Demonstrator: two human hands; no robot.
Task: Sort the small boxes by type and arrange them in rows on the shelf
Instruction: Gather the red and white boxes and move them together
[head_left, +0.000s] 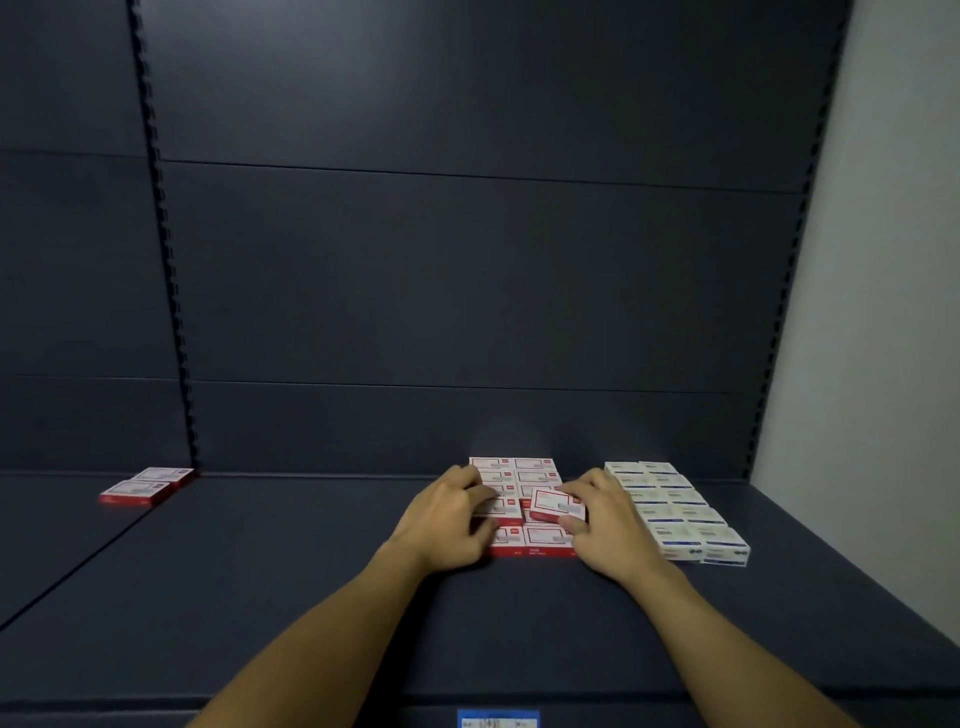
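Nearest thing, dead at 6 o'clock on the shelf (311, 597) lip, is a blue price tag (497, 719). Going up from there, both forearms reach in toward the red block (540, 540), a bit right of center. Left hand (441, 519) sits on the block's 9 o'clock side, fingers curled over a box there; looks like it's steadying the row, but I can't tell if it's properly gripping one. Right hand (605, 525) is pinching a tilted red box (556, 504) between thumb and fingers, raised a little above the others, apparently about to drop into a gap.

At 3 o'clock from that, the white block (680, 512) is lined up in two neat columns, so that type looks done. Red is mostly done. Way out at 9 o'clock, back by the upright, two stray reds (145, 486) still need bringing over.
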